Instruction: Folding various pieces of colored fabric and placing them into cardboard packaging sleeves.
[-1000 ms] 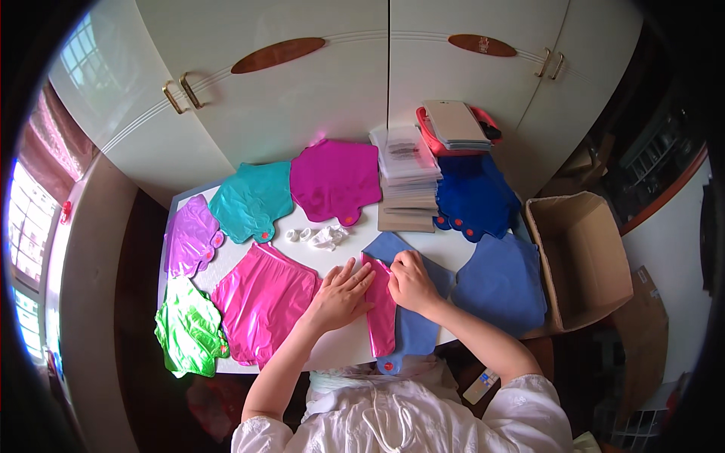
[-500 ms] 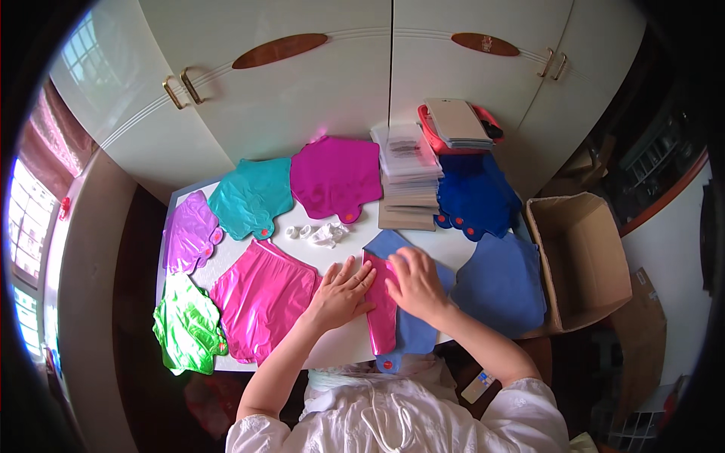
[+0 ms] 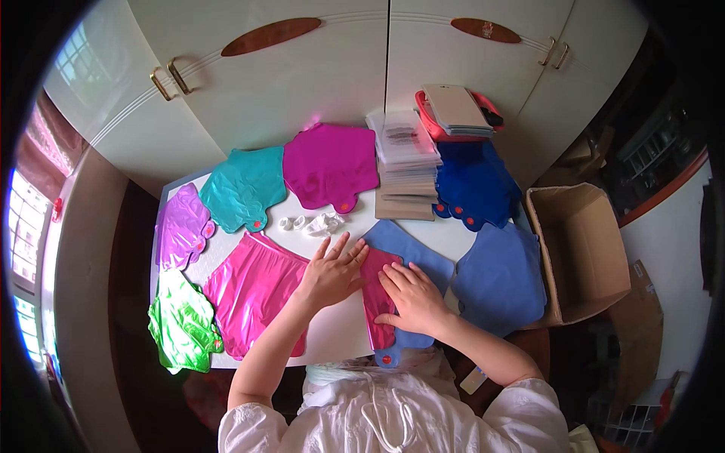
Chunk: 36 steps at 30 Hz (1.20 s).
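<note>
A pink foil balloon, flat and folded into a narrow strip (image 3: 380, 336), lies in front of me on top of a matte blue balloon (image 3: 400, 243). My left hand (image 3: 330, 273) rests with fingers spread, its fingertips at the strip's upper left edge. Over the strip's right side lies my right hand (image 3: 415, 302), palm down, fingers stretched out and thumb pointing left. Neither hand grips anything. A larger shiny pink balloon (image 3: 253, 298) is spread flat to the left, beside my left forearm. The lower end of the blue balloon carries a round red spot.
Flat green (image 3: 183, 321), lilac (image 3: 181, 226), teal (image 3: 245, 189) and magenta (image 3: 328, 162) balloons ring the white table (image 3: 332, 332). Beyond are crumpled white scraps (image 3: 325, 224), stacked cards (image 3: 405, 177), a red basket (image 3: 424, 113) and dark blue balloons (image 3: 472, 181). Another blue balloon (image 3: 498, 279) adjoins an open cardboard box (image 3: 589, 257).
My right hand has come down from a curled, raised pose to lie flat on the pink strip. My left hand has shifted slightly up and left. The whole view has shifted a little.
</note>
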Each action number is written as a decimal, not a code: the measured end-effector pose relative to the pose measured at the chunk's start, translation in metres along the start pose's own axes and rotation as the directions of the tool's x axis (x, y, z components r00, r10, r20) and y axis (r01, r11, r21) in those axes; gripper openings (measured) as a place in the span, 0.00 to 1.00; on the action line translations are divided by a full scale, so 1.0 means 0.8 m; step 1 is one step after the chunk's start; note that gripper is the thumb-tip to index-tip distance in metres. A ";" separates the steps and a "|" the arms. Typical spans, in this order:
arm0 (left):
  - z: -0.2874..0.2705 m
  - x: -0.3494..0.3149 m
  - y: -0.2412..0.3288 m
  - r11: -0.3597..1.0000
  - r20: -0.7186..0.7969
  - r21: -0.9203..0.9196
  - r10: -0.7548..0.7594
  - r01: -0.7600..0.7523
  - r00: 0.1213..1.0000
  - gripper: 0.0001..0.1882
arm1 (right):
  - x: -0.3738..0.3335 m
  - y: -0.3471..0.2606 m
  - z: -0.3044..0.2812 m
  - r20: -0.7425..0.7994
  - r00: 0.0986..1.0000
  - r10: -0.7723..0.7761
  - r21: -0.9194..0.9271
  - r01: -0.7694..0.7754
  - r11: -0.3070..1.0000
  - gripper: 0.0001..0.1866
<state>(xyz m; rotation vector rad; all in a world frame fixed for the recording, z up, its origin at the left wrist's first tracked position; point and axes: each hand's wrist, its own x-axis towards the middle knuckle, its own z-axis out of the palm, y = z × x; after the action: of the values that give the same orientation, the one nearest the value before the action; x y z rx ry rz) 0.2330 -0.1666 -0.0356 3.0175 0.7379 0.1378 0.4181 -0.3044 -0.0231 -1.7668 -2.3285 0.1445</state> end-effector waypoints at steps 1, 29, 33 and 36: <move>0.000 0.003 -0.003 1.000 -0.002 0.000 0.001 -0.001 1.000 0.35 | 0.000 0.000 0.000 -0.001 1.000 0.000 -0.002 0.000 1.000 0.47; -0.043 -0.047 0.064 0.996 0.246 0.024 0.078 -0.086 0.966 0.66 | -0.012 -0.009 0.006 0.099 0.995 0.013 -0.060 -0.007 0.998 0.65; -0.043 -0.053 0.080 0.994 0.260 0.034 0.090 -0.102 0.962 0.67 | -0.012 -0.009 0.006 0.161 0.987 0.019 -0.069 -0.008 0.998 0.69; -0.037 -0.047 0.066 0.997 0.211 0.013 0.074 -0.079 0.975 0.67 | -0.011 -0.010 0.003 0.208 0.978 0.023 -0.071 -0.008 0.997 0.71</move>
<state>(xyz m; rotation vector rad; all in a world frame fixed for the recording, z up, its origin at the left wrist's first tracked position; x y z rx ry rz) 0.2217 -0.2306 -0.0063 3.0178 0.6080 -0.1864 0.4119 -0.3146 -0.0245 -1.8865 -2.4922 0.2667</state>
